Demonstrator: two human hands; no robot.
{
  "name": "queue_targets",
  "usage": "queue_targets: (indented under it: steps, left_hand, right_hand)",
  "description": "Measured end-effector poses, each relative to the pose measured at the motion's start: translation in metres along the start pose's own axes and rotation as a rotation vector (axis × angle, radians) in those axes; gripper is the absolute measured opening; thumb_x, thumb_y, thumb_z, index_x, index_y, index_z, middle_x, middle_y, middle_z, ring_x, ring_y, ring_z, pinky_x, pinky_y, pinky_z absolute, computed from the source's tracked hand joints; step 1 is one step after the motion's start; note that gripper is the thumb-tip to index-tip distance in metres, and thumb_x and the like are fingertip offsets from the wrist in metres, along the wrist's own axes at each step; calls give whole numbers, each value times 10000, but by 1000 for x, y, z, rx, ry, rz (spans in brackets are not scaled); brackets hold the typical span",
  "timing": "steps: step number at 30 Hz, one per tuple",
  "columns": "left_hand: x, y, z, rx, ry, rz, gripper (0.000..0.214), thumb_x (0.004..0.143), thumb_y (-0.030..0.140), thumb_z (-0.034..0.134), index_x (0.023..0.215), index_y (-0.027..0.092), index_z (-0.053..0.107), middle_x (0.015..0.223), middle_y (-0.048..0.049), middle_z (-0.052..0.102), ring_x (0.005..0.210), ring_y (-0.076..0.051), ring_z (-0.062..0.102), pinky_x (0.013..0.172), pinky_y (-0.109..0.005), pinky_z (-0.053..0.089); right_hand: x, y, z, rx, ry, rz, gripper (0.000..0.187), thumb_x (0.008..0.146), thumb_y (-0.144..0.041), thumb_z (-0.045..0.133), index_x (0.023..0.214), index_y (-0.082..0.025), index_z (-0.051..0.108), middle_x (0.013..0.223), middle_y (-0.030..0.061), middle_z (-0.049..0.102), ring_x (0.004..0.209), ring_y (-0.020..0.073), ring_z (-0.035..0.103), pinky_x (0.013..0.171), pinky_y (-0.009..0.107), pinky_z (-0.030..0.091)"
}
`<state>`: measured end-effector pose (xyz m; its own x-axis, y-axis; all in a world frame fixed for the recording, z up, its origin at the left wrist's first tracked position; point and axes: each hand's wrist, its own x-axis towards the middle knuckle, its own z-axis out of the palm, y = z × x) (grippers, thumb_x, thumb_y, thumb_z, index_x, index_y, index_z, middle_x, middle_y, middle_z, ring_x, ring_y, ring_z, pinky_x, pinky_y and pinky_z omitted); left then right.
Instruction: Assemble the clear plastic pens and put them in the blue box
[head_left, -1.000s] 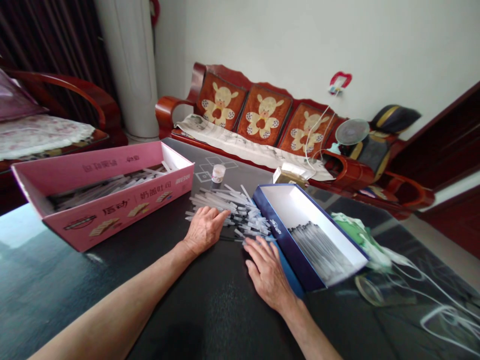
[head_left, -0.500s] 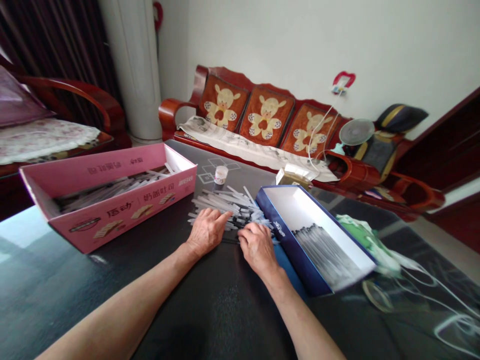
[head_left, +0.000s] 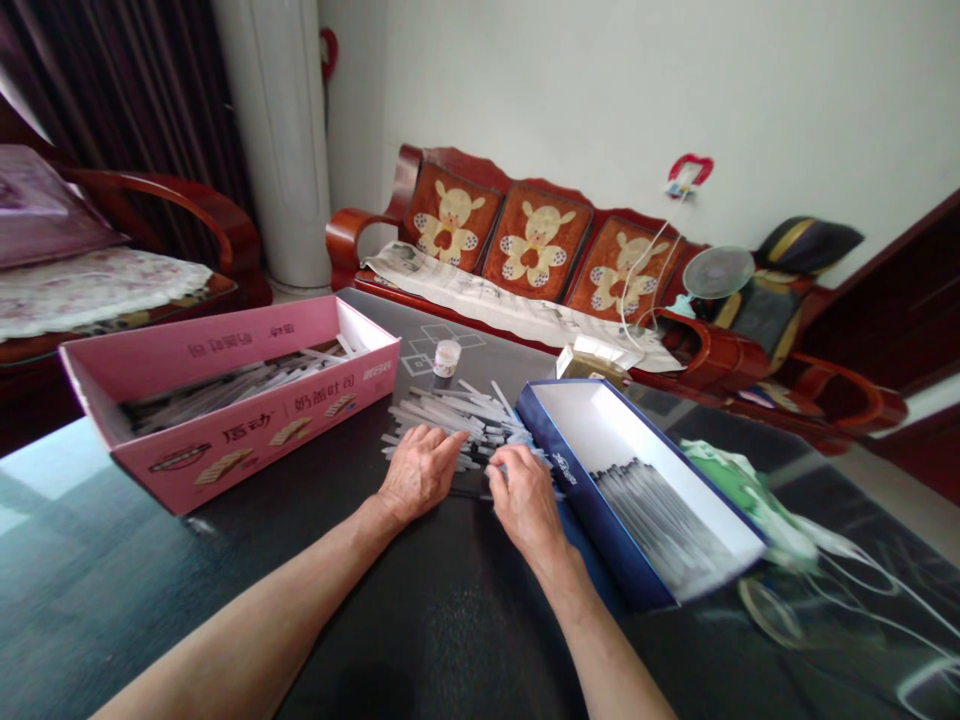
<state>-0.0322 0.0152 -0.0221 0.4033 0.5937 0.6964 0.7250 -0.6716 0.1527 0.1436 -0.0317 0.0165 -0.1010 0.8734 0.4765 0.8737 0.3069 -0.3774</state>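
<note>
On the dark table [head_left: 420, 620], left hand [head_left: 418, 472] lies open on white sticks [head_left: 457, 410]; right hand [head_left: 525, 495], flat before, now pinches some.

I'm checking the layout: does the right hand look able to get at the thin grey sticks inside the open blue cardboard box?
Probably yes. The right hand lies right beside the blue cardboard box, which is open-topped; nothing stands between it and the thin grey sticks inside.

Pink box [head_left: 247, 420] on a glossy black table [head_left: 420, 620], blue box [head_left: 600, 500] white inside. Orange sofa cushions [head_left: 532, 245] with cream bear prints.
</note>
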Motion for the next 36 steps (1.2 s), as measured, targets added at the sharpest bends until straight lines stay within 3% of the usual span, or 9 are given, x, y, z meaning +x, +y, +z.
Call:
queue_targets:
  steps: [4, 9, 36]
  left_hand:
    - [0, 1, -1, -34, -6, 18, 310, 934, 202, 391, 1172, 165, 586, 769, -56, 573, 720, -187, 463, 694, -325, 387]
    - [0, 1, -1, -62, -14, 23, 307, 929, 205, 397, 1168, 162, 586, 782, -61, 575, 730, -188, 471, 698, -327, 391]
    - [4, 6, -10, -49, -143, 62, 295, 933, 245, 397, 1124, 180, 613, 753, -58, 569, 742, -202, 469, 723, -342, 381]
  right_hand:
    - [3, -1, 11, 515, 192, 235, 214, 869, -361, 520, 941, -191, 627, 804, 46, 697, 717, 173, 665, 668, 292, 536]
    - [2, -2, 34, 815, 164, 438, 354, 814, -432, 572, 1009, -154, 673, 873, 78, 727, 760, 194, 697, 572, 267, 569]
    - [-1, 6, 46, 758, 128, 311, 222, 829, -322, 557, 964, -189, 672, 905, 61, 729, 791, 198, 691, 709, 326, 580]
